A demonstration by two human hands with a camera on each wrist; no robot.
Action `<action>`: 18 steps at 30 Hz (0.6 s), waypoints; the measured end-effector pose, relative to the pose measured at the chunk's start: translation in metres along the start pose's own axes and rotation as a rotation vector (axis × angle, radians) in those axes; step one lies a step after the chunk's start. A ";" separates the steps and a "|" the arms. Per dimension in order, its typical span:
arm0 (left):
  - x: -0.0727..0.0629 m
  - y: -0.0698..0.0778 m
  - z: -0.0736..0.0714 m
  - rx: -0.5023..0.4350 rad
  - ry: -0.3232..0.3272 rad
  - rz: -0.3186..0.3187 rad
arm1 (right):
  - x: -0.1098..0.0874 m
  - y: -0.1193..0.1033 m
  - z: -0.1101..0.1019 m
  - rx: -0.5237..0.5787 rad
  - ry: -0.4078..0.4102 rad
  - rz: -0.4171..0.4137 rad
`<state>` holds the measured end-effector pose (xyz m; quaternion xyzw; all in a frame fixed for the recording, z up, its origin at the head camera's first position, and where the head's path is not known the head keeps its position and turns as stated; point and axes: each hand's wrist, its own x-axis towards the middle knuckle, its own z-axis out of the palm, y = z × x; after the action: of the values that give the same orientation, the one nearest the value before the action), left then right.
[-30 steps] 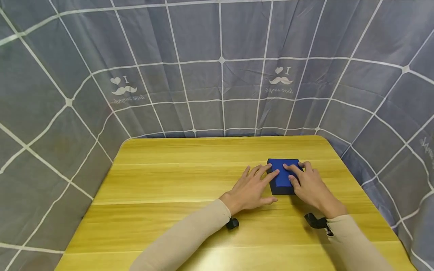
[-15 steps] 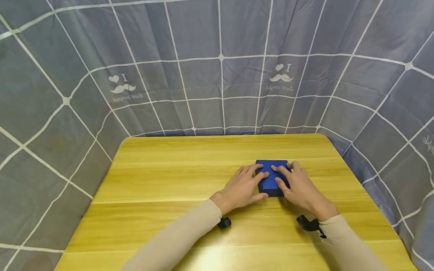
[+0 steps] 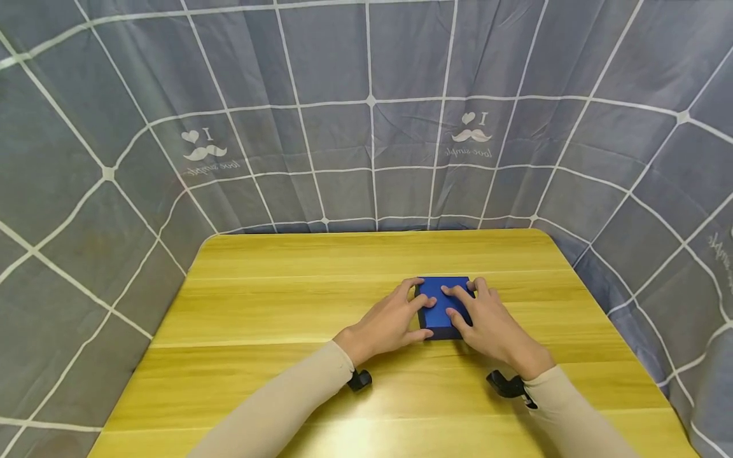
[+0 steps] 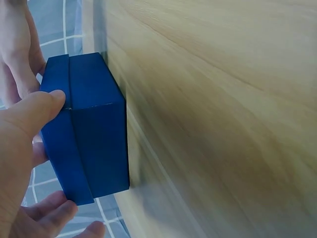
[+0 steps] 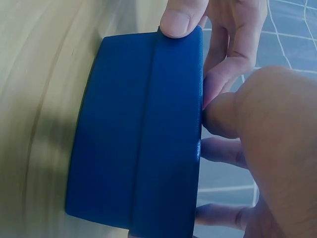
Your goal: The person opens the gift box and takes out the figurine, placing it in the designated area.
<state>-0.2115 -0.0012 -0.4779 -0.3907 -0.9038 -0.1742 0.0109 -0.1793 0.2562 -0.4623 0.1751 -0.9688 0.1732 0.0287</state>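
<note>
Tabletop [image 3: 286, 305] filling the lower frame, we should hold the blue box [image 3: 438, 317] flat — left hand [image 3: 385, 323] gripping it, right hand [image 3: 488, 324] resting atop.

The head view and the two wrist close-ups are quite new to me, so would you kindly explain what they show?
There is no robot here, just a person's bare left hand and right hand. The wide picture comes from a camera worn on the head. The close-ups come from cameras worn on the wrists, so the scene appears turned sideways. A blue box sits on a wooden table, with a grey curtain patterned in white lines behind. The left hand holds the box at its left side, thumb at the near corner; the right hand's thumb and index finger rest on top.
</note>
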 end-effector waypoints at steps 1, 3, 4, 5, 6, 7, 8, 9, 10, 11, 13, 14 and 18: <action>-0.002 -0.001 -0.001 -0.013 -0.003 -0.005 | 0.000 -0.001 0.001 0.000 0.000 -0.001; -0.005 -0.003 -0.002 -0.035 -0.005 -0.009 | 0.000 -0.004 0.002 0.000 0.000 -0.004; -0.007 -0.004 -0.003 -0.042 -0.005 -0.009 | 0.001 -0.005 0.003 0.000 -0.001 -0.006; -0.009 -0.005 -0.004 -0.047 -0.004 -0.009 | 0.001 -0.007 0.004 0.001 -0.003 -0.007; -0.011 -0.006 -0.004 -0.051 -0.004 -0.010 | 0.001 -0.008 0.004 0.004 -0.006 -0.009; -0.013 -0.007 -0.005 -0.055 -0.005 -0.011 | 0.002 -0.010 0.005 0.008 -0.009 -0.012; -0.015 -0.008 -0.006 -0.058 -0.003 -0.012 | 0.002 -0.011 0.006 0.011 -0.012 -0.015; -0.017 -0.009 -0.006 -0.060 -0.003 -0.014 | 0.002 -0.013 0.007 0.014 -0.013 -0.018; -0.019 -0.011 -0.006 -0.058 -0.002 -0.015 | 0.002 -0.014 0.008 0.015 -0.016 -0.020; -0.021 -0.011 -0.007 -0.060 -0.001 -0.017 | 0.002 -0.015 0.009 0.016 -0.018 -0.022; -0.025 -0.013 -0.007 -0.063 0.005 -0.017 | 0.002 -0.017 0.012 0.012 -0.016 -0.030; -0.027 -0.014 -0.007 -0.065 0.010 -0.017 | 0.002 -0.018 0.013 0.011 -0.015 -0.034; -0.037 -0.018 -0.008 -0.062 0.026 -0.017 | 0.001 -0.023 0.017 0.025 -0.027 -0.043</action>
<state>-0.1997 -0.0412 -0.4816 -0.3810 -0.9009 -0.2075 0.0092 -0.1722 0.2299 -0.4702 0.1985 -0.9629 0.1820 0.0170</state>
